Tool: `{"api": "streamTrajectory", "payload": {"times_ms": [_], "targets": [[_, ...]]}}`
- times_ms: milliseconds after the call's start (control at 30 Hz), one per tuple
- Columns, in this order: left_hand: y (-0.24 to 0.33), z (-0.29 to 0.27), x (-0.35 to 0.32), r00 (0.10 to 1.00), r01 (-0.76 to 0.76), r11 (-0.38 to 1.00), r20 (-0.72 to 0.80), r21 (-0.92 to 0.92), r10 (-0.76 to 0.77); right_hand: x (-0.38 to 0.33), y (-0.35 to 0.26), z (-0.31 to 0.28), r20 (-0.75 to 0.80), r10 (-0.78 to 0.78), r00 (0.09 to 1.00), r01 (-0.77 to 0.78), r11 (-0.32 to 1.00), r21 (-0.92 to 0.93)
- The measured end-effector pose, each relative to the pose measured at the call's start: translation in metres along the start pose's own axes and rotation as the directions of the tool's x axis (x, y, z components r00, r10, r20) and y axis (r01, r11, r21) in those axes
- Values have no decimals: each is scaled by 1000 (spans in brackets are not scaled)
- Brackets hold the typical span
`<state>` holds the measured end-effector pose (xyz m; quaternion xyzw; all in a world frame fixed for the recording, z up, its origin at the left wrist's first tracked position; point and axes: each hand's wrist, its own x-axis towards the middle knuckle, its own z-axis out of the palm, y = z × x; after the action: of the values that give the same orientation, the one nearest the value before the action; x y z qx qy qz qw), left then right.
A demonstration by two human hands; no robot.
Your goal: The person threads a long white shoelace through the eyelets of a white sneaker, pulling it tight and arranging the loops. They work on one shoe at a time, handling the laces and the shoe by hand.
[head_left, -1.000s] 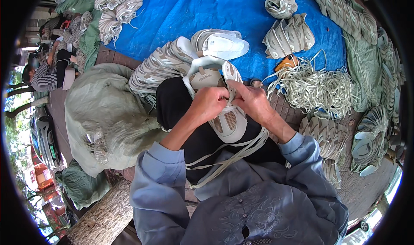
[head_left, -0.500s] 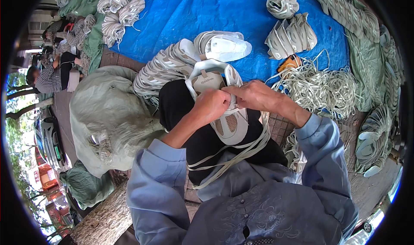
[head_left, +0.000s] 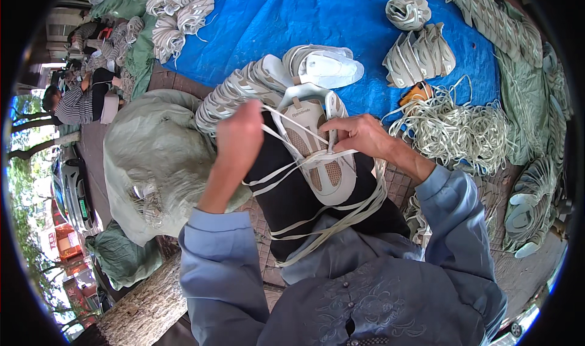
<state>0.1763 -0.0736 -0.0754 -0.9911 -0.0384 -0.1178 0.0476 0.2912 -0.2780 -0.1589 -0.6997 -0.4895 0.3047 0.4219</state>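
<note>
A beige and white shoe upper rests over my black-clad knee, its tongue facing up. My left hand is raised left of it, closed on a cream shoelace that stretches taut to the eyelets. At the upper's right edge my right hand is closed, thumb and finger pinching its eyelet flap. Lace crosses the front of the upper, and more loose laces hang across my lap. The left fingertips are partly blurred.
Stacked shoe uppers lie just beyond my knee, on the edge of a blue tarp. A heap of laces sits at right beside an orange object. A pale cloth-covered bundle stands at left. Another person sits farther left.
My left hand has moved away from the upper to the left, drawing the lace out taut. My right hand stays at the upper's right edge, slightly shifted.
</note>
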Motion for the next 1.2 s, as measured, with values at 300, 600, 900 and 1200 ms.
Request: {"api": "streamTrajectory", "payload": {"times_ms": [300,600,900,1200], "targets": [[39,-44,-9,958,117,811,-151,-574,-245,26,-70,39,124,171,977,-209,867,453],[-225,-16,-116,644,756,649,-78,-85,-761,26,94,-190,-367,248,897,170,571,803],[-252,-8,-177,504,646,434,77,627,-860,-27,129,-237,-421,700,577,-770,638,8],[55,11,-75,999,25,934,-14,-357,-32,26,-29,-14,41,-388,921,384,883,-271]]}}
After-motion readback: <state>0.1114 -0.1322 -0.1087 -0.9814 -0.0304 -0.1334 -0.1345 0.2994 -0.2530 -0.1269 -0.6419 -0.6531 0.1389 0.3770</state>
